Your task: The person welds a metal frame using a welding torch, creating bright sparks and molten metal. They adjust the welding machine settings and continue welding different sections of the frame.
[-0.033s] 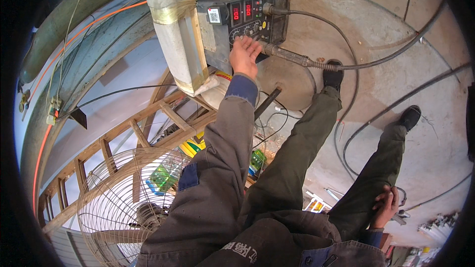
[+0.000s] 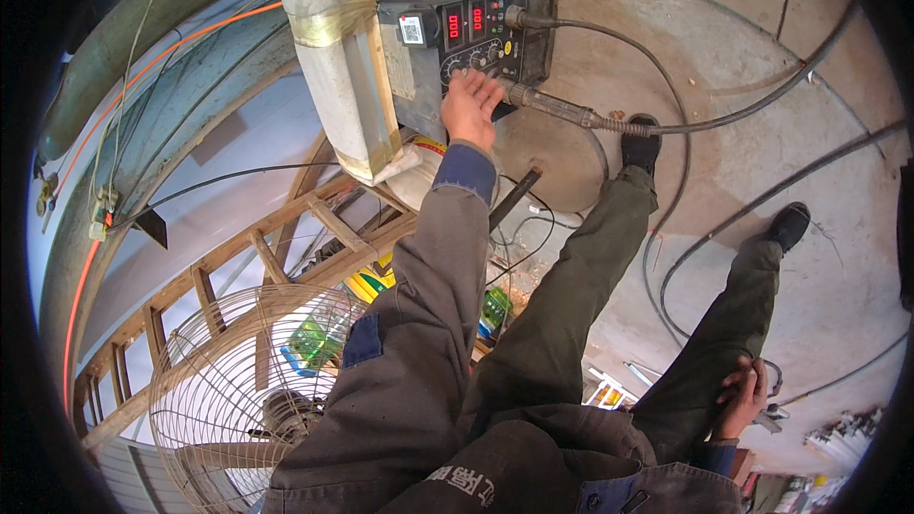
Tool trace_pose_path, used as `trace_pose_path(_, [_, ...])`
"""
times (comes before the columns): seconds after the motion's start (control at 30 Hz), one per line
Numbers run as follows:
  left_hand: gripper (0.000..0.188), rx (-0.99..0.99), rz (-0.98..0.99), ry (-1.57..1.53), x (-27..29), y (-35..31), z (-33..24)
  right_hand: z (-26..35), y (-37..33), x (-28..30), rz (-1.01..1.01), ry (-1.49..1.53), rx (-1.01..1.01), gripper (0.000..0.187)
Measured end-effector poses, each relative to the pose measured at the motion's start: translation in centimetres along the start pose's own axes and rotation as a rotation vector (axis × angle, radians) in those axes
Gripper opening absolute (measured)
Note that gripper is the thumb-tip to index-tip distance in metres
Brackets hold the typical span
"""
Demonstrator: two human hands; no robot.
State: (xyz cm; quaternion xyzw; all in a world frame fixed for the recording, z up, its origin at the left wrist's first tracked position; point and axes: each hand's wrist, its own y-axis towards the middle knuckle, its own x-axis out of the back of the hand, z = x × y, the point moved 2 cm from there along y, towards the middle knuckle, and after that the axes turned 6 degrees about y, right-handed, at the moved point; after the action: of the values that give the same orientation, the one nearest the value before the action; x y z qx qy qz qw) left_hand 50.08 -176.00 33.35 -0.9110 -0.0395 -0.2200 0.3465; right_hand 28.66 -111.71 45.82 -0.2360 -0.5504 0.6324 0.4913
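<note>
The left hand (image 2: 471,107) is raised to the front of a dark control box (image 2: 409,76), its fingers bent close together with the tips at the lower part of the panel. The right hand (image 2: 745,398) is well apart from it, lower and off to the right, loosely curled on the trouser leg (image 2: 705,390). The box's two red displays (image 2: 453,23) are lit just above the left hand, and a plug (image 2: 519,17) sits in its socket above and to the right of those fingers. Just right of the fingertips, a thick cable (image 2: 724,124) leads from a long connector (image 2: 562,108) at the panel. So power and connections look done; setting the knobs (image 2: 476,56) seems to be the step in hand, and nothing shows it finished.

The left fingers cover part of the panel, so I cannot tell whether they grip a knob or merely touch it. What lies under the right palm is hidden too. A wrapped post (image 2: 319,67) left of the left hand hides part of the box's side. The clutter by the fan (image 2: 288,411), below the left hand, is hard to make out through the wires, and items beyond the right hand are cut off at the dark rim.
</note>
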Motion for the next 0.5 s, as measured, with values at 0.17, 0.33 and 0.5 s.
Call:
trace_pose_path(0.17, [0.053,-0.003,-0.008,-0.003,-0.01,0.09,0.02,-0.08,-0.1,-0.16,-0.008,0.024,0.009,0.044])
trace_pose_path(0.33, [0.05,0.002,-0.028,0.002,0.0,-0.02,-0.09,0.22,-0.16,-0.37,0.016,0.013,0.039,0.041])
trace_pose_path(0.5, [0.049,0.0,-0.05,-0.01,0.04,0.25,0.18,0.46,-0.23,-0.51,0.007,0.01,0.04,0.041])
